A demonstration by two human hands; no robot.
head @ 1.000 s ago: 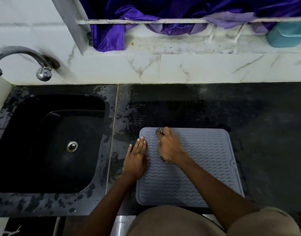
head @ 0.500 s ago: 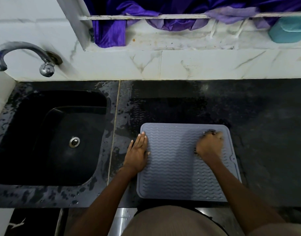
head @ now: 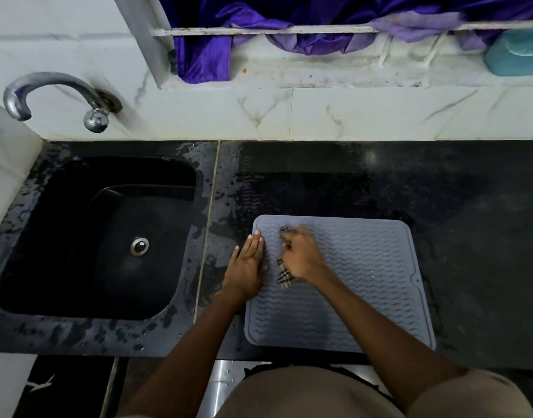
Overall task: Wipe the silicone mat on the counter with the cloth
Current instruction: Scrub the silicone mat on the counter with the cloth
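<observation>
A grey silicone mat [head: 364,267] with a wavy ribbed surface lies flat on the black counter [head: 470,221] near its front edge. My left hand [head: 247,263] presses flat with straight fingers on the mat's left edge. My right hand [head: 301,254], blurred by motion, grips a small checked cloth [head: 284,277] against the mat's far left part, close beside the left hand. Only a dark checked scrap of the cloth shows below and above the fingers.
A black sink [head: 93,236] with a metal drain is set into the wet counter on the left, under a chrome tap [head: 48,92]. A tiled ledge at the back carries purple fabric [head: 204,55] and a teal container [head: 515,52].
My right hand has swept the cloth from the mat's far right corner back to its far left part. The left hand has stayed on the mat's left edge.
</observation>
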